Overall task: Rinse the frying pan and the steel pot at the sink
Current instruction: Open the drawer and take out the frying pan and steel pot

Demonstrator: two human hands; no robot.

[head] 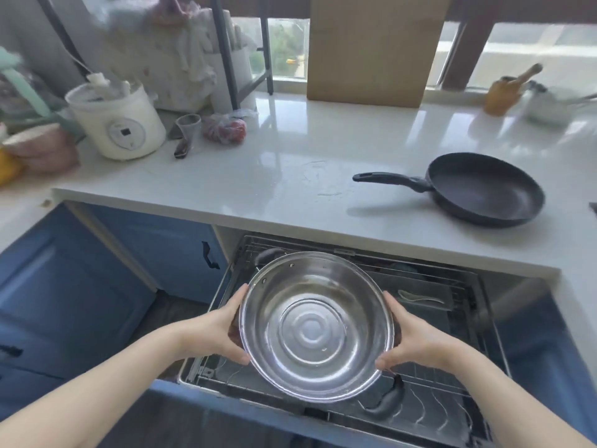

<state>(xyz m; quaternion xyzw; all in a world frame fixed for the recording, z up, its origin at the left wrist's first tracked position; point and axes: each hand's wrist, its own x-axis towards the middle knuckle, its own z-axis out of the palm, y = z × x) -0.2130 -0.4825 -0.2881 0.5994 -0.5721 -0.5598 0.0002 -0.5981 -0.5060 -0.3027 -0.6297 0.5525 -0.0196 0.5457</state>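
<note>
I hold a shiny steel pot [316, 324] over an open pull-out drawer rack [429, 412] below the counter. My left hand [223, 328] grips its left rim and my right hand [410, 344] grips its right rim. The pot looks empty and faces up toward me. A black frying pan [484, 189] lies on the white counter [274, 182] at the right, with its handle pointing left. No sink shows in this view.
A white rice cooker [119, 124], a knife [181, 147], a plastic cup [190, 124] and a bag of red produce [226, 127] stand at the counter's back left. A cardboard box [368, 50] leans at the window. Blue cabinet doors [64, 286] are to the left.
</note>
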